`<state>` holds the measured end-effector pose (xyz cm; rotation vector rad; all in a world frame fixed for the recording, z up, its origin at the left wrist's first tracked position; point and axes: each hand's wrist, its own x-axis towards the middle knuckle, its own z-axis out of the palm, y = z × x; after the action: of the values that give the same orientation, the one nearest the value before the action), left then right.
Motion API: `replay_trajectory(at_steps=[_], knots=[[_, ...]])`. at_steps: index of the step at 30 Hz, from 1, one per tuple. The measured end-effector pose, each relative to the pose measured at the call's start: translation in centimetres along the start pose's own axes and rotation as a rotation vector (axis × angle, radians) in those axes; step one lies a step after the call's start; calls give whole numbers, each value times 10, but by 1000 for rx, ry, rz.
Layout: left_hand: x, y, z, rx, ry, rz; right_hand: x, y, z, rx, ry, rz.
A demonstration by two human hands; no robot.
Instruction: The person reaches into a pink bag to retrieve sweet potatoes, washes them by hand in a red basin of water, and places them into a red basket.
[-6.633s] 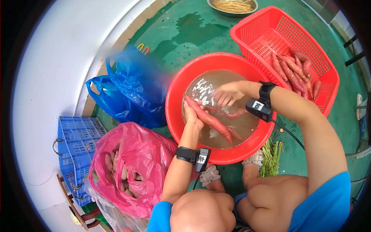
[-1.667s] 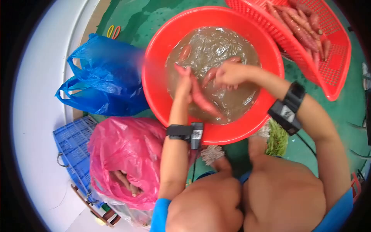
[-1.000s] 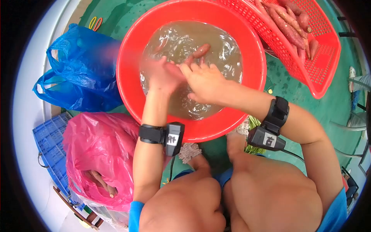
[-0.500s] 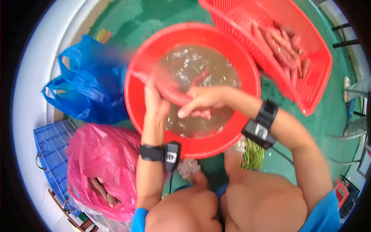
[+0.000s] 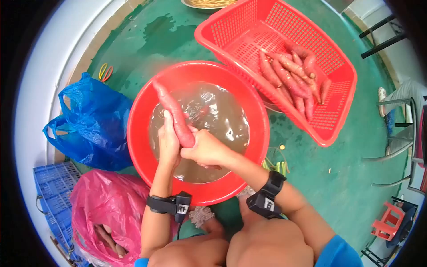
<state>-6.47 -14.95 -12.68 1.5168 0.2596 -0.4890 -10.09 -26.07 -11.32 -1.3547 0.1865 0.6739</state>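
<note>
A long pink sweet potato [image 5: 175,116] is held tilted over a red basin [image 5: 256,133] of murky water. My left hand [image 5: 168,144] is closed around its left side, thumb lying along the skin. My right hand [image 5: 207,148] grips the lower end, fingers curled beneath and partly hidden. Behind the sweet potato, the brown water [image 5: 227,111] is rippled, and a faint reddish shape shows in it. To the right of the basin, a red perforated basket [image 5: 336,66] contains several sweet potatoes [image 5: 289,73].
A blue plastic bag [image 5: 100,120] stands left of the basin. Below it are a blue crate [image 5: 55,182] and a pink bag [image 5: 111,191] with brownish roots inside. At the right are a red stool [image 5: 388,221], metal chair legs and another person's foot [image 5: 381,95].
The view has shifted, bringing more of the basket into sight. The sweet potato, blurred before, now points more steeply up, with both hands still on it.
</note>
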Motion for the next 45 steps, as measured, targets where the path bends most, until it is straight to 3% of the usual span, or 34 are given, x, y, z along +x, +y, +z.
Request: replay_trajectory(at_steps=[2,5,7,9,12,16,17,19,21,26,28,31,33,35,39,41,42,45], knots=[[4,1,1,-102,18,41,-1,-1,-3,-21,-5,1],[6,1,-10,-251,-233,-71,4,7,-12,35,-64,-13],[3,-3,-14,-264,-417,-24,5,8,-22,71,-140,67],[-2,-7,-14,-150,-470,28,1,8,-25,184,-126,81],[1,-11,-12,-142,-395,51,4,12,-27,310,-181,214],[4,-6,-4,-115,-177,39,-1,2,-19,194,-171,112],[5,-4,-3,-98,-74,8,1,3,-19,197,-170,118],[8,-3,-4,-26,-85,-19,6,7,-23,339,-254,178],[7,4,0,-170,46,-65,4,6,-25,304,-298,198],[11,-6,-17,-282,-225,-193,5,13,-36,164,-244,203],[5,-5,-18,-268,-271,-120,5,18,-35,-22,-220,131],[0,-1,-20,-385,-257,-72,8,20,-29,-234,-149,-70],[-3,0,-25,-363,-221,-27,7,19,-23,-274,-136,-73],[-7,5,-27,-341,-196,29,7,22,-18,-304,-53,-376],[-11,10,-29,-356,-20,174,8,21,-18,-336,9,-286],[-14,12,-30,-346,-40,202,10,26,-17,-458,57,-473],[-15,13,-30,-347,-37,196,7,23,-15,-456,55,-468],[-17,16,-28,-346,-46,221,0,14,-12,-389,61,-304]])
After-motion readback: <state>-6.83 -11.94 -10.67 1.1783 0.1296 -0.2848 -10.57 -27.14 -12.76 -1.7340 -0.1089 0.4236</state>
